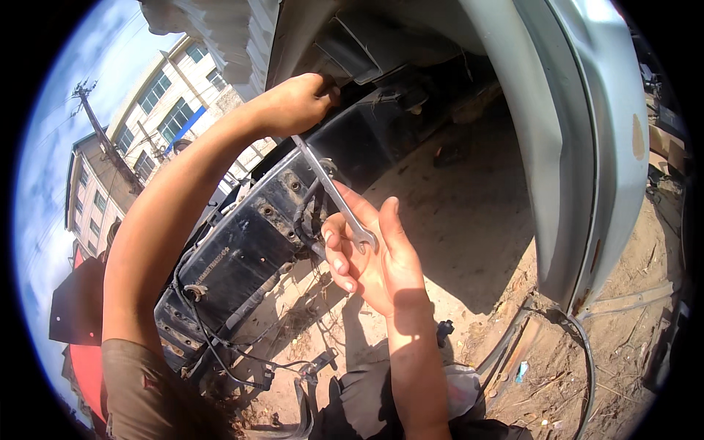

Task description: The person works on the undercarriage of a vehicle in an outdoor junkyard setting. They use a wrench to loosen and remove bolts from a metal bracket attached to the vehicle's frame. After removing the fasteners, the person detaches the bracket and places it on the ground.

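Observation:
A steel open-end wrench (334, 189) slants down from just under my left fist to my right palm. Its open jaw rests against that palm, while its upper end is hidden at the lower edge of my left hand. My left hand (299, 104) is closed at the top of a black frame rail (242, 257), beneath a vehicle's wheel arch. What its fingers grip is out of sight. My right hand (378, 257) lies palm up below the rail, thumb stretched out and fingers loosely bent, not wrapped round the wrench. Black hoses (306, 220) run close beside its fingertips.
A pale body panel (587, 147) curves down on the right, reaching the sandy ground. Loose cables (213, 341) hang along the rail at lower left. A thin black hose (589, 367) loops over the dirt at lower right. Buildings (158, 103) stand behind at upper left.

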The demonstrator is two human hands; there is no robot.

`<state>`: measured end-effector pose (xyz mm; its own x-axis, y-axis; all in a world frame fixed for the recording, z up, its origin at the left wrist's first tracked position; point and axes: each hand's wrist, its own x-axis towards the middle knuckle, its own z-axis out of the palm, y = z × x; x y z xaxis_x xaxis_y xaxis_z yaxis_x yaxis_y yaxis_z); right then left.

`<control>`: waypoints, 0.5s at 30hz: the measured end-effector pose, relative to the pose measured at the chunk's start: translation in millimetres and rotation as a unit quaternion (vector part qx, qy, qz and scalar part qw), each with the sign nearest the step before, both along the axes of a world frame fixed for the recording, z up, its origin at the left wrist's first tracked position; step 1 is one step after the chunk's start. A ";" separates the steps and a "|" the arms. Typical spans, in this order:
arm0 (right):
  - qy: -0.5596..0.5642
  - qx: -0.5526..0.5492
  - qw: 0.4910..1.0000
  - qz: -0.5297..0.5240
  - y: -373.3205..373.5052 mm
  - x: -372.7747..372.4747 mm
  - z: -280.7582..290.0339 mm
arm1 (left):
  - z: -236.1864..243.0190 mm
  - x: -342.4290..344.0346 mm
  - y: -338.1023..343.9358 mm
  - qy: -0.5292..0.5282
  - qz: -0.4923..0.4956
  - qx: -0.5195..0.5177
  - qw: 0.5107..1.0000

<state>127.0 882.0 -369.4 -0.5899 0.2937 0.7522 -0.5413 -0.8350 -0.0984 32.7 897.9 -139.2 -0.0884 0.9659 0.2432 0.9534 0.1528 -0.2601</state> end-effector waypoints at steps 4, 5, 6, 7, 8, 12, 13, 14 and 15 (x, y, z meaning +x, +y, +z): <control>-0.214 0.212 0.914 -0.273 -3.1 2.7 13.9 | 9.0 -16.5 9.4 -0.001 0.031 0.003 1.000; -0.227 0.253 0.883 -0.325 -8.5 -0.1 15.6 | 10.5 -24.3 10.7 0.029 0.002 0.037 0.999; -0.219 0.311 0.865 -0.326 -13.5 -1.7 13.2 | 10.4 -31.1 14.9 0.057 -0.033 0.071 0.995; -0.211 0.368 0.845 -0.325 -20.0 -3.4 7.1 | 8.9 -39.1 19.1 0.074 -0.055 0.081 0.992; -0.199 0.423 0.824 -0.320 -27.3 -6.3 3.5 | 8.3 -47.4 21.6 0.094 -0.073 0.090 0.989; -0.156 0.681 0.655 -0.290 -71.8 -26.3 -17.3 | 18.4 -54.5 24.5 0.119 -0.048 0.032 0.991; -0.130 0.715 0.633 -0.267 -87.1 -45.0 -39.2 | 14.2 -57.7 25.4 0.119 -0.050 0.029 0.991; -0.113 0.749 0.606 -0.246 -97.3 -55.2 -54.2 | 9.9 -63.5 29.2 0.085 -0.070 0.034 0.993; -0.152 0.757 0.573 -0.276 -102.7 -54.4 -65.8 | 5.8 -70.3 33.3 0.051 -0.089 0.039 0.994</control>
